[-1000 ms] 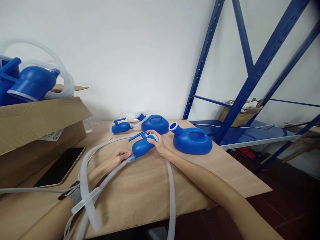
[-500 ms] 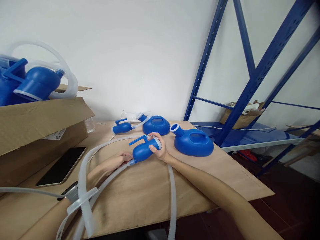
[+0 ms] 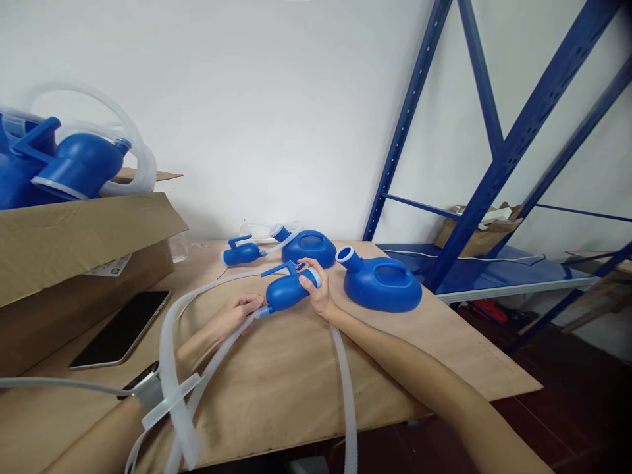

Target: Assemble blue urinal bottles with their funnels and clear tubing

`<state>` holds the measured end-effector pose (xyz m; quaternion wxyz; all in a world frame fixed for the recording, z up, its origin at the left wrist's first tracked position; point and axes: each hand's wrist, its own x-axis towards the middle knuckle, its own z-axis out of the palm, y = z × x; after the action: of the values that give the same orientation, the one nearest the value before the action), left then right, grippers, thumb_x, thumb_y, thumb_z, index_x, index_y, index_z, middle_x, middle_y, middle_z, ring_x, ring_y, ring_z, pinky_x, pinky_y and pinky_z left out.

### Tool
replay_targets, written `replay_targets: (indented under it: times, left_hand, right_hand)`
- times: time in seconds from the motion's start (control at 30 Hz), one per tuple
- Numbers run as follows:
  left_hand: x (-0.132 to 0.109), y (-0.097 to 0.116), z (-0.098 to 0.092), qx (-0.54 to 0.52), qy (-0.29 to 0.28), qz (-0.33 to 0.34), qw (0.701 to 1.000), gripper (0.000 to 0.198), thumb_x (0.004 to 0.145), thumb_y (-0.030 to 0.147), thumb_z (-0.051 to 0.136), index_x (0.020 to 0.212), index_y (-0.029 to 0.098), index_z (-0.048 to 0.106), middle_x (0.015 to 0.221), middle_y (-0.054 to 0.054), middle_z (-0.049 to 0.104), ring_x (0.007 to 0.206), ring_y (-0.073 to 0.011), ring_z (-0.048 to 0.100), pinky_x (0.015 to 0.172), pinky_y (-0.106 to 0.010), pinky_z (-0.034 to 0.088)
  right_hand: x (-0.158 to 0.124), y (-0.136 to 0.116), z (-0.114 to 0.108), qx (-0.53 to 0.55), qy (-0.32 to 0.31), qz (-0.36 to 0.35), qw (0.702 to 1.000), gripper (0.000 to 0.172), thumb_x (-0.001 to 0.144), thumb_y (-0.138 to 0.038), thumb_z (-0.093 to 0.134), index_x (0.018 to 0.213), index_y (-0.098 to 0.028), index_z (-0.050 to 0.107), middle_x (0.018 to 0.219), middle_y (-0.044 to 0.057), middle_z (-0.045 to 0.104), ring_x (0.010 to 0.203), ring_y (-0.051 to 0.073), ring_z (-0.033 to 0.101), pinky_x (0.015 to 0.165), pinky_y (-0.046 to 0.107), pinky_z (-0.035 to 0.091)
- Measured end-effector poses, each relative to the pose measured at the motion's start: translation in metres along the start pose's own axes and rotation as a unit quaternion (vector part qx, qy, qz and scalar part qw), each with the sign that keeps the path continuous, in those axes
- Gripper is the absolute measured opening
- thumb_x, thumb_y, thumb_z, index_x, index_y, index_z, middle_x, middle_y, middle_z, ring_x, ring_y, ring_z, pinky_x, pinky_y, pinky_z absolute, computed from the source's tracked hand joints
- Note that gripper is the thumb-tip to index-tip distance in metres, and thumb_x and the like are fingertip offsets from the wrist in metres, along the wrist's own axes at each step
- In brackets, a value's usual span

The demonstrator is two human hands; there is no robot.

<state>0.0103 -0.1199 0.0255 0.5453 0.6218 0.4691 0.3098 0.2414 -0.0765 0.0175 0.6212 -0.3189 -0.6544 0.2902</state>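
A small blue bottle (image 3: 286,291) with a blue handle is gripped at its white-rimmed end by my right hand (image 3: 317,289). At its narrow end, my left hand (image 3: 241,312) is closed around the joint with a translucent corrugated tube (image 3: 217,359); the fingertips are partly hidden. The tube loops down over my left wrist, where a white strip (image 3: 170,400) crosses it. To the right stands a large blue jug (image 3: 382,283) with an open white-rimmed mouth. Behind are another blue jug (image 3: 310,249) and a second small blue bottle (image 3: 241,254) with a thin tube.
A cardboard box (image 3: 89,237) at the left holds blue bottles (image 3: 81,164) and coiled tubing. A dark phone or tablet (image 3: 121,329) lies beside it. Blue metal shelving (image 3: 494,270) with a small carton (image 3: 476,230) stands at the right, past the table (image 3: 424,355).
Both hands have shifted slightly right and up with the small bottle, which now lies more level. The looped tube and white strip have moved slightly right.
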Motion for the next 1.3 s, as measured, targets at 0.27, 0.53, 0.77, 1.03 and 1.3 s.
replay_targets:
  times: [0.27,0.53,0.77,1.03,1.3]
  left_hand:
    - [-0.009,0.007,0.005,0.285,0.105,0.185,0.935,0.048,0.097,0.055,0.038,0.064,0.022,0.044,0.062,-0.001,0.049,0.062,-0.0181,0.046,0.063,-0.031,0.032]
    - [-0.009,-0.002,0.002,0.485,0.106,0.256,0.83,0.041,0.102,0.039,0.034,0.077,0.022,0.062,0.076,-0.009,0.068,0.068,-0.0218,0.061,0.066,-0.033,0.036]
    - [-0.011,0.008,-0.005,0.483,0.094,0.232,0.839,0.042,0.102,0.044,0.035,0.082,0.023,0.066,0.083,-0.01,0.072,0.076,-0.0252,0.066,0.072,-0.035,0.041]
    - [-0.009,0.01,-0.01,0.474,0.095,0.205,0.851,0.039,0.1,0.044,0.036,0.092,0.023,0.068,0.096,-0.01,0.074,0.09,-0.0285,0.068,0.082,-0.038,0.046]
    - [0.003,0.005,-0.034,0.353,0.168,0.086,0.916,0.043,0.092,0.054,0.042,0.107,0.021,0.065,0.086,-0.005,0.073,0.077,-0.0254,0.066,0.074,-0.036,0.047]
  right_hand:
    - [0.001,0.0,0.001,0.001,0.007,0.004,1.0,0.036,0.082,-0.044,0.067,0.109,-0.021,0.065,0.107,0.006,0.067,0.1,0.027,0.063,0.092,0.038,0.048]
    - [0.005,0.002,0.003,-0.003,0.005,0.039,0.999,0.034,0.078,-0.043,0.07,0.104,-0.022,0.065,0.108,0.006,0.07,0.1,0.026,0.064,0.091,0.037,0.05]
    - [0.008,0.006,0.003,-0.003,-0.004,0.059,0.998,0.034,0.076,-0.043,0.071,0.103,-0.022,0.067,0.104,0.005,0.07,0.096,0.025,0.063,0.087,0.035,0.05]
    - [0.013,0.017,0.008,0.045,0.001,0.163,0.986,0.032,0.074,-0.042,0.073,0.097,-0.021,0.07,0.103,0.004,0.071,0.101,0.025,0.063,0.09,0.034,0.049]
    - [0.015,0.027,0.005,0.103,0.076,0.234,0.964,0.057,0.073,-0.052,0.077,0.121,-0.024,0.061,0.117,0.007,0.067,0.102,0.024,0.064,0.077,0.032,0.056]
